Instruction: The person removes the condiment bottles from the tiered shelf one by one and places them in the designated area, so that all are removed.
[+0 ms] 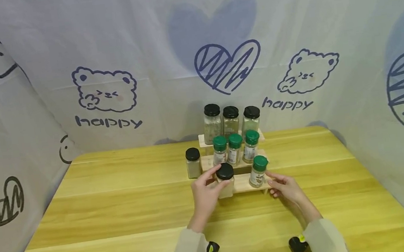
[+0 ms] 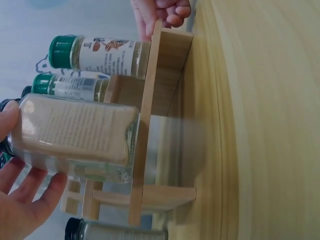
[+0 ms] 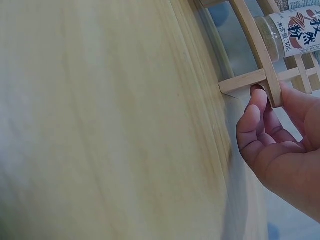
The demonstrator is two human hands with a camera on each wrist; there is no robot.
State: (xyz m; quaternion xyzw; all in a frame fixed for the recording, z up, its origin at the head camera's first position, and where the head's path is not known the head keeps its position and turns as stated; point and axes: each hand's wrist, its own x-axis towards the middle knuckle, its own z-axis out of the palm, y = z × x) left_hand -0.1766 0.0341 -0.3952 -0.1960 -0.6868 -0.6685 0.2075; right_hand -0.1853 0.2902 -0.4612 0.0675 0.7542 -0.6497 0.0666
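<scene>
My left hand (image 1: 205, 194) grips a square glass spice jar (image 2: 75, 132) with a black lid, thumb and fingers around its upper part. The jar is upright at the left end of the lowest step of a wooden tiered rack (image 1: 242, 183); whether its base touches the step, I cannot tell. My right hand (image 3: 282, 135) pinches the right end of that step between thumb and curled fingers. Just beside it on the same step stands a green-capped spice bottle (image 1: 257, 173) with a white label.
On the middle step are several green-capped bottles (image 1: 235, 147). Black-lidded jars (image 1: 212, 127) line the top step against the curtain (image 1: 162, 105). Another black-lidded jar (image 1: 193, 166) stands on the wooden table (image 1: 121, 201), left of the rack.
</scene>
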